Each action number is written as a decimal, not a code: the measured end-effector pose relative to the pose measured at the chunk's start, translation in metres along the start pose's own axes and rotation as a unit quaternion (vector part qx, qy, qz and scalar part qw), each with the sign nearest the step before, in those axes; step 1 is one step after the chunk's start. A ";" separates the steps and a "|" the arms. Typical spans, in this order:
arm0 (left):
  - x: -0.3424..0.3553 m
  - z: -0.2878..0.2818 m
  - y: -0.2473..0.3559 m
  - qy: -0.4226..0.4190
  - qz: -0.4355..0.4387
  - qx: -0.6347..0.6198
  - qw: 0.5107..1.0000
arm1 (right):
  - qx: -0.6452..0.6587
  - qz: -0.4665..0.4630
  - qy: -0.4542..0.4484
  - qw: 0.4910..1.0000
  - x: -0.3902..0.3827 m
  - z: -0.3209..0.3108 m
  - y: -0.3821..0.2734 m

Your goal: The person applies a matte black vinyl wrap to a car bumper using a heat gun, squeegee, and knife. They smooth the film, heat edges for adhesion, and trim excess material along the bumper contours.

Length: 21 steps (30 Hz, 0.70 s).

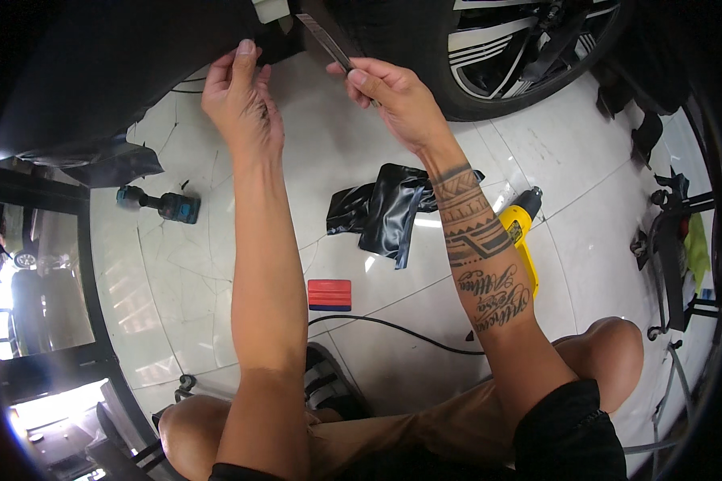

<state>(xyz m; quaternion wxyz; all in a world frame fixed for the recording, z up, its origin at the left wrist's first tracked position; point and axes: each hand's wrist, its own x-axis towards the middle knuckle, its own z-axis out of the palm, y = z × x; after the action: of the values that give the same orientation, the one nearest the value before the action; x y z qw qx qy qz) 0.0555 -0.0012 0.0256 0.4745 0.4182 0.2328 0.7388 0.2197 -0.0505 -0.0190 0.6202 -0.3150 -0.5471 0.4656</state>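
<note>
My right hand [397,94] is wrapped round a slim snap-off utility knife [327,42], its blade pointing up and left toward the car's lower edge. To the left, my left hand [247,100] pinches a loose flap of black film [285,48] at the bottom of the dark car body panel [144,56]. The blade tip is close to the flap and a small pale piece [271,10] above it. My left fingertips partly hide the film's edge.
A car wheel [529,48] stands at upper right. On the tiled floor lie crumpled black film [393,212], a red squeegee card [330,294], a blue-black power tool [176,207], a yellow heat gun [529,210] partly behind my right forearm, and a black cable [393,324]. A wheeled stand [670,264] is at right.
</note>
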 end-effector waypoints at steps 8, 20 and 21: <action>0.006 -0.007 -0.001 -0.021 0.030 0.038 0.999 | -0.069 -0.083 0.005 0.994 0.019 0.023 0.007; -0.001 -0.001 0.004 0.037 0.036 0.034 0.998 | -0.185 -0.102 0.018 0.977 0.031 0.039 0.024; -0.001 -0.001 0.004 0.033 0.035 0.034 0.998 | -0.181 -0.109 0.023 0.977 0.031 0.040 0.025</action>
<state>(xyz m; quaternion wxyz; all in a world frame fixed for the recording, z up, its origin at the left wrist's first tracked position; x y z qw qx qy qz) 0.0525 -0.0035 0.0279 0.4264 0.4176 0.2586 0.7596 0.1742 -0.0171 -0.0218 0.6122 -0.3716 -0.6389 0.2810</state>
